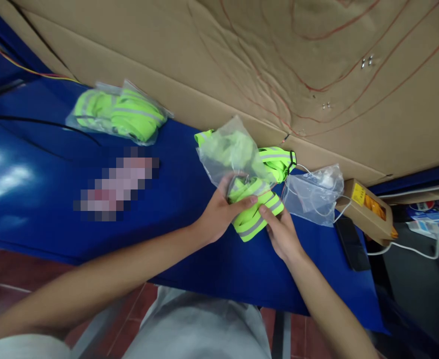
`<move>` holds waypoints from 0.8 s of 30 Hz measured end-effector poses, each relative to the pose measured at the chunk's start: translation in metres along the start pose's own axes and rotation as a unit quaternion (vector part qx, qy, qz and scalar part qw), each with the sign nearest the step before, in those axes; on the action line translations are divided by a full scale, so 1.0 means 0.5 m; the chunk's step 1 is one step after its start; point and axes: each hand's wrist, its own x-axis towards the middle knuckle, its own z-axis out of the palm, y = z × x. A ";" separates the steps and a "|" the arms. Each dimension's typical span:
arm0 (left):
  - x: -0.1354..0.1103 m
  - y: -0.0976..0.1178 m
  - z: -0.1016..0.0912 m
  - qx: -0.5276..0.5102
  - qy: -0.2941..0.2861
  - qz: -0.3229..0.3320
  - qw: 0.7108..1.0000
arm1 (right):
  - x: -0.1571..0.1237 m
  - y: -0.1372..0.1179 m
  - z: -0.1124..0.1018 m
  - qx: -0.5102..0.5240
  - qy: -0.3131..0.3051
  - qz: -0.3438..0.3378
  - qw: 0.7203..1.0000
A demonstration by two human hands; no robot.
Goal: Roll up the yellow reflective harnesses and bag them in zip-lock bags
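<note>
A folded neon-green vest (254,212) with grey reflective stripes lies on the blue table (189,199), half inside a clear plastic bag (228,152). My left hand (219,212) is closed on the vest and the bag's mouth, thumb on top. My right hand (281,232) grips the vest's lower right end from beneath, fingers curled round it. More green fabric (279,162) sticks out behind the bag.
A second bagged green vest (120,113) lies at the back left. An empty-looking clear bag (312,194), a small cardboard box (366,209), a black phone (352,243) and white cables sit to the right. A cardboard wall (279,60) backs the table.
</note>
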 end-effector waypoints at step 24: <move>-0.027 -0.023 0.003 0.027 -0.098 -0.113 0.988 | -0.020 -0.010 -0.046 -0.146 -0.082 -0.133 0.977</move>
